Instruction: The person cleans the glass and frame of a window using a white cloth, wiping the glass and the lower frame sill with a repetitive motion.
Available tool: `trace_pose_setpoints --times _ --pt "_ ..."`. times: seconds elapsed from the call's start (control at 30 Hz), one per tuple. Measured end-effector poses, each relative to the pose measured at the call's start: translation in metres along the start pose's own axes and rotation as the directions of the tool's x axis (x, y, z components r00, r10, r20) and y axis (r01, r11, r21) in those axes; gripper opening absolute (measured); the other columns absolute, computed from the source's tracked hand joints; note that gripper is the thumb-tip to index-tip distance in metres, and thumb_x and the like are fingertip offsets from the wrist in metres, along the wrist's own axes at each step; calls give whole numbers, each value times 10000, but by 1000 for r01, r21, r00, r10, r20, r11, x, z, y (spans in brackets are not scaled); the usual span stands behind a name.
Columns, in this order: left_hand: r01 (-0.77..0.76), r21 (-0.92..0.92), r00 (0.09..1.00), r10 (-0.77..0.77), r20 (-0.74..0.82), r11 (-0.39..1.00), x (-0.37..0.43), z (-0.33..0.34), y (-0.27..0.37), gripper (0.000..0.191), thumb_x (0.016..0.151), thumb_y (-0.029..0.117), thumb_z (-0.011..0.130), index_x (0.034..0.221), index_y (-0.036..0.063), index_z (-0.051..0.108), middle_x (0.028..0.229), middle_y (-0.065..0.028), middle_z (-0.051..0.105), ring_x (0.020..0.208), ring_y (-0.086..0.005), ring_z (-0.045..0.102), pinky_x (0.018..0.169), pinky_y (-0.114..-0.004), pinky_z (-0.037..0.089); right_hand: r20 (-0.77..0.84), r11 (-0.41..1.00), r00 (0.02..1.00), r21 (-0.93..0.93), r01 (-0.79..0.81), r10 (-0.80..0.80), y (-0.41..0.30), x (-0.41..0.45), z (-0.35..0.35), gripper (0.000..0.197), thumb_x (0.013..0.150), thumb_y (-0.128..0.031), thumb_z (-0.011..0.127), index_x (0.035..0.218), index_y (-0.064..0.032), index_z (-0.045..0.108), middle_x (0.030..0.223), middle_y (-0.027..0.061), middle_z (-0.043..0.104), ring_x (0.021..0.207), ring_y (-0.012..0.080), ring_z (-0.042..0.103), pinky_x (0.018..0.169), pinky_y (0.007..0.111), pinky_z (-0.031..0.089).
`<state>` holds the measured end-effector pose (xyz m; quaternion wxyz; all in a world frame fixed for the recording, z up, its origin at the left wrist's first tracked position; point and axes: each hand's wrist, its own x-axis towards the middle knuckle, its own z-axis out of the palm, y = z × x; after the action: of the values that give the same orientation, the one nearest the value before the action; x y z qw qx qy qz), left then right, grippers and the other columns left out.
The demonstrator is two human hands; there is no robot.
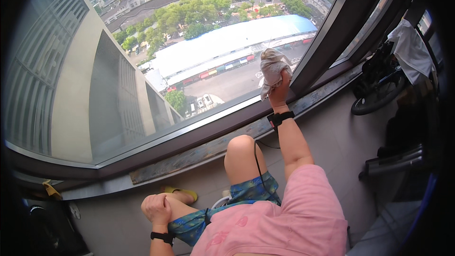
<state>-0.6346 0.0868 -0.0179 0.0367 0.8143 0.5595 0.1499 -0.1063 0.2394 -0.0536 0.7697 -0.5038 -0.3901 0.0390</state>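
Observation:
My right hand (280,89) grips a bunched pale cleaning cloth (273,67). The cloth is up at the window pane (220,96), near its lower right corner beside the dark frame. From here I cannot tell how firmly it touches the glass. My left hand (158,209) rests over my bent left knee, holding nothing. Each wrist wears a black band, and a thin black cable (256,158) runs from the right one down across my thigh.
A worn, stained sill ledge (213,145) runs under the window. At the right stand a bicycle wheel (380,92) and a hanging white cloth (408,49). A yellow cloth (51,189) lies at the left corner. A yellow slipper (185,192) is on my foot on the tiled floor (113,217).

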Motion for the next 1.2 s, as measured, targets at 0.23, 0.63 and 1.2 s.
trace_pose_setpoints --times 0.23,0.63,1.2 --pt "13 66 999 -16 46 998 7 -2 4 79 661 43 618 735 74 617 731 -110 599 769 -310 563 781 -398 440 -469 877 879 -382 -293 89 74 29 -77 690 746 13 640 1318 -76 265 1243 108 401 1148 245 432 973 343 375" --pt "-46 26 998 45 44 999 14 -1 10 93 663 41 613 753 61 600 741 -120 581 768 -305 559 786 -403 435 -508 968 831 19 -252 226 22 4 -2 726 738 4 698 1289 -62 231 1259 88 376 1145 200 414 999 319 337" --pt "-21 -21 998 20 -57 1000 -11 -4 -6 69 685 61 610 753 65 619 769 -97 633 792 -259 595 820 -363 452 796 583 425 -113 804 -431 -53 -120 126 475 701 -108 677 1117 -321 592 1202 97 400 1090 318 468 883 464 432"
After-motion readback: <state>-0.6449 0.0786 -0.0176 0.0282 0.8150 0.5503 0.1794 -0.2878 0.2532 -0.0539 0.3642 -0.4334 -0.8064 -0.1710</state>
